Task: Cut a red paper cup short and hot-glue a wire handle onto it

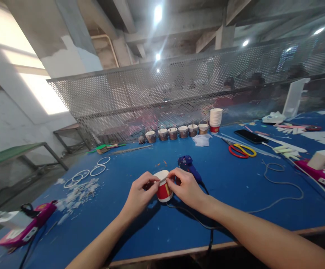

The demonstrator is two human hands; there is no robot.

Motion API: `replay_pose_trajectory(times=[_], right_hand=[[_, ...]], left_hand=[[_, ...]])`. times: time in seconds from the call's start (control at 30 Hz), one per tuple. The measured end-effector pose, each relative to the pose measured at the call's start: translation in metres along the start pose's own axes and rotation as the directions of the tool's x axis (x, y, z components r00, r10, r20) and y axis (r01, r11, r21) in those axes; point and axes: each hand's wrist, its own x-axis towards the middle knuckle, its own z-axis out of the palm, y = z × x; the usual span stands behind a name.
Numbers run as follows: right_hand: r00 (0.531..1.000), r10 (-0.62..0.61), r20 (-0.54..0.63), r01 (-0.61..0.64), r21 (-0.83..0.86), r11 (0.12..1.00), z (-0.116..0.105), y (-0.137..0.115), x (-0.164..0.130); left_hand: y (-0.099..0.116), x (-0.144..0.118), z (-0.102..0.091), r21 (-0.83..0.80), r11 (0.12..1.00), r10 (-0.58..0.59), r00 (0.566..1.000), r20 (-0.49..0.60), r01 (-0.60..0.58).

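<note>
A small red and white paper cup point(163, 188) stands upside down on the blue table point(123, 231), its white base facing up. My left hand point(140, 194) grips it from the left, fingers on the rim of the base. My right hand point(186, 186) pinches it from the right. A blue glue gun point(188, 166) lies just behind my right hand, its black cord running under my right wrist toward the table's near edge.
A row of several brown-wrapped cups point(176, 132) and a stack of white cups point(215, 119) stand at the back by a perforated metal screen. Red and yellow scissors point(242, 150), a phone point(250, 136), white rings point(89, 172), paper scraps and pink power strips point(25, 228) lie around.
</note>
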Motion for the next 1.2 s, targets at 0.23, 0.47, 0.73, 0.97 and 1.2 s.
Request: replay_pose_trajectory(times=[0.23,0.47,0.73,0.97,1.2], right_hand=[[0.999,-0.020,-0.032,0.019,-0.032,0.999,0.000,0.004,-0.001],[0.999,0.008,-0.034,-0.010,-0.042,0.999,-0.005,0.004,0.003],[0.999,0.040,-0.013,-0.040,-0.041,0.998,-0.026,-0.008,0.007],[0.956,0.270,-0.114,-0.287,-0.172,0.942,-0.075,0.012,0.026],[0.818,0.557,0.141,-0.505,-0.286,0.814,-0.063,0.045,0.025]], left_hand=[[0.000,0.003,-0.002,-0.029,0.997,-0.069,0.997,0.034,0.070],[0.001,0.005,-0.007,-0.065,0.967,-0.242,0.968,0.070,0.246],[0.007,0.016,-0.008,-0.165,0.919,-0.345,0.933,0.099,0.358],[0.019,0.029,-0.011,-0.152,0.909,-0.385,0.922,0.049,0.387],[0.010,0.052,0.002,-0.150,0.896,-0.413,0.909,0.055,0.417]])
